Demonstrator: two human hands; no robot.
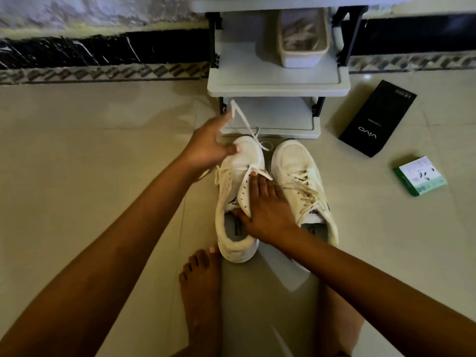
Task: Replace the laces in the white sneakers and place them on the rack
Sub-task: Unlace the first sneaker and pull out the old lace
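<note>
A lace was being drawn out of the left of two white sneakers on the floor.

The left sneaker [238, 202] and the right sneaker [301, 181] were set side by side on the tiled floor [77, 150], toes just before the grey rack [277, 83]. The left sneaker was pressed down by the right hand [265, 212], its fingers [253, 182] laid straight over the eyelets, thumb at the tongue. The lace [244, 121] was held up by the left hand [210, 145]; its fingers were blurred, apparently pinching the lace. A tub [302, 45] stood on the rack's shelf. A black box [377, 118] and a green-and-white box [419, 176] lay to the right. A bare foot [199, 279] rested near the left sneaker's heel.
</note>
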